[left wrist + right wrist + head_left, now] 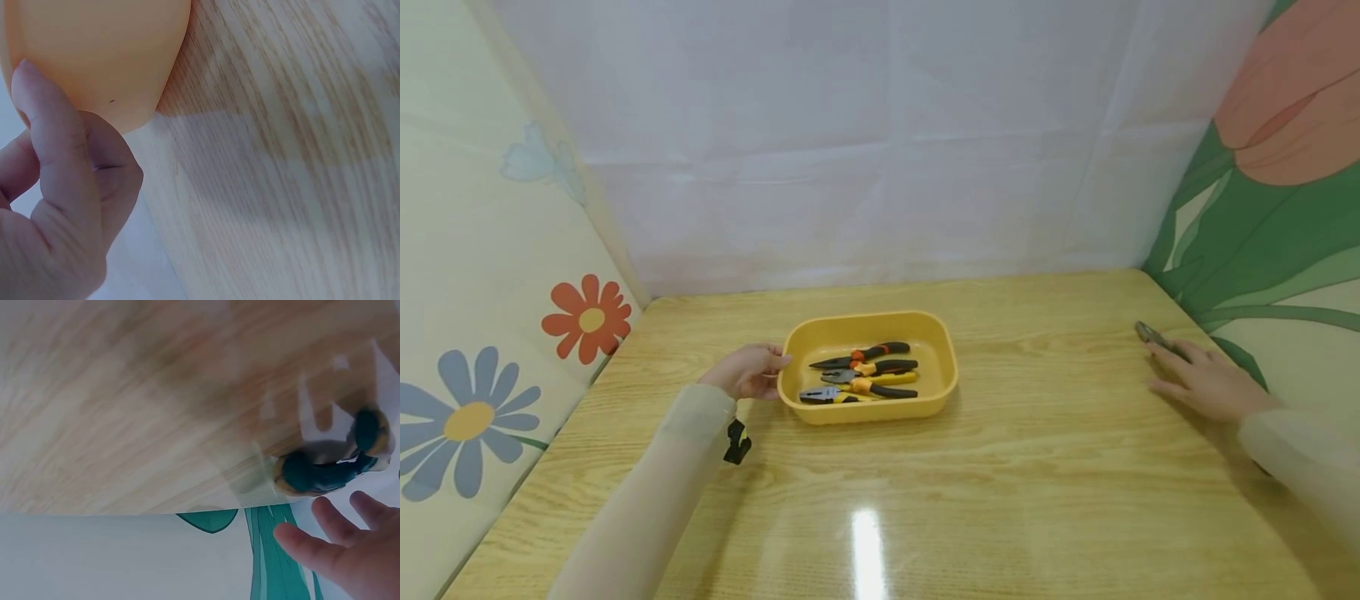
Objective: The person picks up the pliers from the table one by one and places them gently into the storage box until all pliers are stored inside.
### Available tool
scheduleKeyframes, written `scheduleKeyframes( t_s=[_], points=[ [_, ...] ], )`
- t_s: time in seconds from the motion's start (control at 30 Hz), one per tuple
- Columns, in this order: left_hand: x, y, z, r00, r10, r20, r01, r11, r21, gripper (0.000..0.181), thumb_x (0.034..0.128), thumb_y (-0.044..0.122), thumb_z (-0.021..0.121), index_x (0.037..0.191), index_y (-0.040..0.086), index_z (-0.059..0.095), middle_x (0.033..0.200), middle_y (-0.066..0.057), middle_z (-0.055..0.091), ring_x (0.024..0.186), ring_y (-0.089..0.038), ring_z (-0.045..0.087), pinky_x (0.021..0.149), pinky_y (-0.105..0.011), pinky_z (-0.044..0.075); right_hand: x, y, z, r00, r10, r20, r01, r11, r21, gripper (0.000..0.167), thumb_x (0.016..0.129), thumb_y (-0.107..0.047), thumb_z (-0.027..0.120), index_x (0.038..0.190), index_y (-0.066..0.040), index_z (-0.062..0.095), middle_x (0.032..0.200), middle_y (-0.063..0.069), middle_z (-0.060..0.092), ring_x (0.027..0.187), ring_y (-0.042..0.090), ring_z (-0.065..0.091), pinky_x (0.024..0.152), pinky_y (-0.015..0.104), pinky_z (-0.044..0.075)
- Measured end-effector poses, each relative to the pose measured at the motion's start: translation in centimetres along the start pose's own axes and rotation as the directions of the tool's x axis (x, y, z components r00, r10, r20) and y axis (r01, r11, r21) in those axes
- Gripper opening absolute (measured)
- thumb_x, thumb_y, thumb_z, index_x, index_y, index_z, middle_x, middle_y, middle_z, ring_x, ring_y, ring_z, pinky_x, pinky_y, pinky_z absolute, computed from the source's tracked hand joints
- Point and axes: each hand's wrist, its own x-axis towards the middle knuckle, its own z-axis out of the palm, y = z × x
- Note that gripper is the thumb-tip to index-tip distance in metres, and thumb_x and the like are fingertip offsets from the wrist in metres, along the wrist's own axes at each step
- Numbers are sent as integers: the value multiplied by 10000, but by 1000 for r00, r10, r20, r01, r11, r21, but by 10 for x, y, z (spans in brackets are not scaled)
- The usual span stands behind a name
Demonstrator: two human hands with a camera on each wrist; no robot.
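My left hand pinches the left rim of a yellow plastic tray; in the left wrist view the thumb lies along the inside of its wall. Inside lie needle-nose pliers with black and red handles, pliers with orange-and-black handles and silver-headed pliers with yellow on the handles, partly overlapping. Far to the right, my right hand is over dark-teal-handled pliers on the table. The right wrist view shows its fingers spread beside the handles, not curled round them.
The wood-grain table runs back to a white cloth wall. Flower-printed panels stand on the left and right, the right one close to my right hand. A black strap piece hangs at my left wrist.
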Motion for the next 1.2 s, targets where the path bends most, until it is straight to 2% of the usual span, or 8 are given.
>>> scheduleKeyframes(
  t_s=[0.33, 0.53, 0.7, 0.8, 0.87, 0.97, 1.1, 1.2],
  points=[
    [-2, 1, 1, 1000, -2, 19, 2, 1000, 13, 220, 1045, 109, 432, 1228, -12, 446, 929, -84, 516, 662, -118, 564, 567, -208, 515, 2, 11, 3, 999, -8, 54, 5, 998, 57, 721, 1022, -385, 490, 1488, 74, 186, 1271, 473, 310, 1076, 693, 367, 888, 727, 312],
    [-2, 0, 1, 1000, 1, 11, -1, 1000, -1, 241, 1042, 106, 440, 1255, -7, 443, 930, -82, 528, 674, -125, 579, 587, -221, 528, 5, 12, 1, 997, 5, 77, -10, 998, 62, 669, 1032, -356, 477, 1501, 29, 194, 1179, 528, 357, 998, 707, 420, 817, 715, 386],
    [-2, 0, 1, 1000, 0, 7, 0, 1000, -18, 238, 1041, 102, 439, 1252, -8, 444, 925, -82, 526, 674, -126, 577, 591, -225, 533, 8, 11, 2, 996, -84, -15, 84, 996, 5, 534, 997, -168, 551, 1430, 59, 338, 898, 408, 568, 734, 446, 585, 680, 557, 476],
    [-1, 0, 1, 1000, 1, 10, 0, 1000, -22, 239, 1040, 100, 438, 1253, -10, 446, 926, -83, 527, 682, -127, 578, 604, -228, 535, 9, 10, 3, 993, -107, -42, 107, 994, 2, 459, 953, -67, 565, 1357, 81, 405, 688, 214, 576, 576, 245, 493, 545, 430, 431],
    [-1, -1, 1, 1000, 2, 14, -1, 1000, -22, 238, 1041, 99, 437, 1252, -10, 446, 923, -81, 527, 684, -127, 578, 604, -229, 534, 10, 9, 2, 996, -89, -21, 90, 996, 21, 435, 941, -49, 552, 1332, 88, 420, 645, 145, 542, 547, 195, 432, 511, 380, 388],
    [-1, -1, 0, 1000, 7, 18, -6, 1000, -19, 235, 1041, 98, 435, 1248, -12, 450, 919, -81, 528, 683, -127, 578, 595, -228, 532, 11, 9, -1, 999, -48, 26, 47, 998, 35, 446, 942, -65, 525, 1337, 99, 401, 685, 202, 554, 557, 217, 439, 513, 380, 387],
    [-1, -1, 0, 1000, 12, 19, -11, 1000, -10, 232, 1042, 101, 429, 1243, -13, 449, 922, -82, 524, 679, -126, 577, 595, -228, 528, 12, 8, -6, 995, 41, 91, -47, 996, 70, 531, 957, -134, 476, 1399, 117, 322, 1001, 423, 558, 767, 434, 590, 627, 501, 474],
    [-1, 0, 0, 1000, 4, 11, -4, 1000, -17, 224, 1043, 104, 427, 1236, -8, 447, 920, -80, 516, 681, -126, 572, 605, -232, 528, 11, 5, -10, 991, 79, 104, -90, 990, 109, 567, 945, -176, 493, 1392, 127, 319, 1033, 375, 585, 828, 464, 598, 654, 542, 485]
  ],
)
